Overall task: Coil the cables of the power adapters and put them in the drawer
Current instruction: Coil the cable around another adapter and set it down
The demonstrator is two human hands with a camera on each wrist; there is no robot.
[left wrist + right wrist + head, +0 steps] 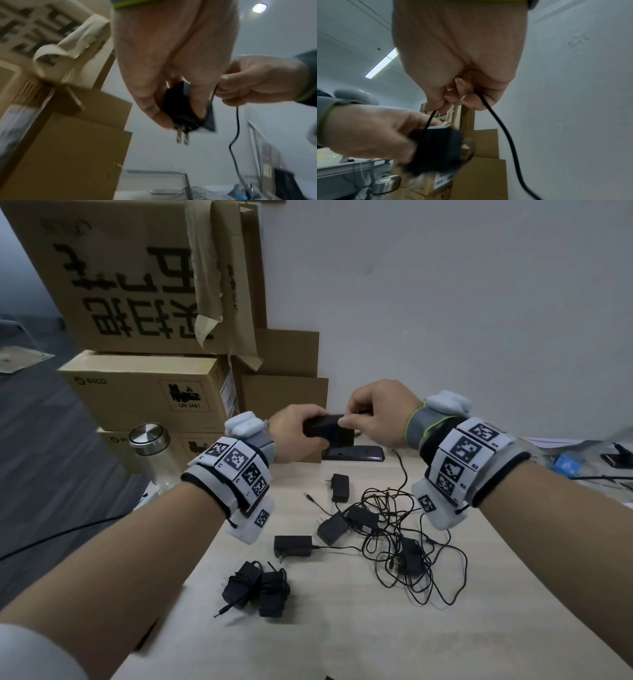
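Note:
My left hand [294, 429] grips a black power adapter [323, 426] held up above the table's far edge; its two metal prongs [182, 136] stick out past my fingers. My right hand [373, 414] pinches that adapter's thin black cable [498, 121] right beside the body, and the cable [402, 470] hangs down to the table. Below, several loose adapters lie in a tangle of cables [404, 546]. Two adapters with wound cables [257, 590] lie at the near left of the pale table [342, 642]. No drawer is in view.
Stacked cardboard boxes [147, 398] stand at the left against the white wall. A clear bottle with a steel cap [150, 440] stands beside them. A dark flat device [352, 454] lies at the table's far edge. Papers and a blue item [567, 465] sit at the far right.

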